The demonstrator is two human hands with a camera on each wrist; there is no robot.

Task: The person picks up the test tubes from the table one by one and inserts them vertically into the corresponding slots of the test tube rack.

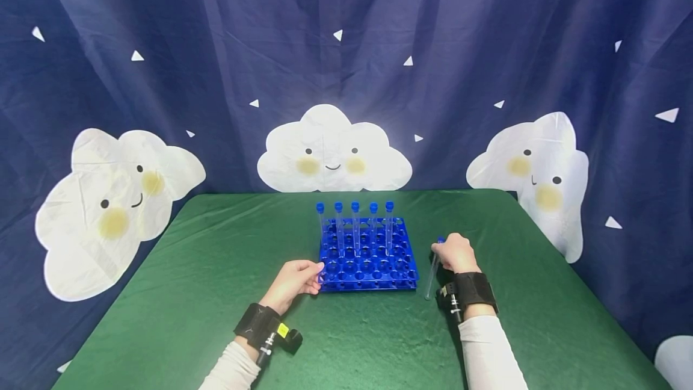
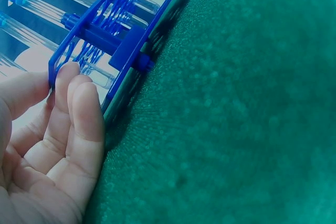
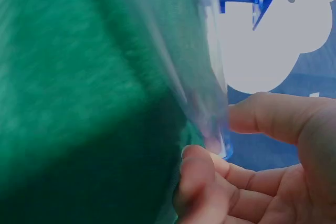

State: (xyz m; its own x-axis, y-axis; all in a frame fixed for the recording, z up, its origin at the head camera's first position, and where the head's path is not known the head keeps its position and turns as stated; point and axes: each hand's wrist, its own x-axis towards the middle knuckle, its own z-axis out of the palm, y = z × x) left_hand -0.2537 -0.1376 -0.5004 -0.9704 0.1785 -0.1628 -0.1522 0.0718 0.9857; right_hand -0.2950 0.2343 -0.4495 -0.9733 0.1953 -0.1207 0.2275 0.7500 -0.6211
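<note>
A blue test tube rack (image 1: 373, 285) stands on the green table, with several clear, blue-capped test tubes (image 1: 356, 235) upright in its rear part. At its front left corner, my left hand (image 1: 292, 284) pinches the edge of the upper plate (image 2: 59, 56) between thumb and fingers. To the right of the rack, my right hand (image 1: 457, 254) holds another test tube (image 1: 432, 278) near its blue cap, which shows just above the fingers. This tube slants, its rounded end pointing down toward me. In the right wrist view, thumb and fingertips grip the tube (image 3: 197, 72) close to the cap.
The green cloth-covered table (image 1: 357, 342) reaches back to a dark blue curtain (image 1: 346, 11) printed with white clouds and triangles. Each wrist wears a black strap with a small camera; the left camera (image 1: 292, 339) sits low over the table.
</note>
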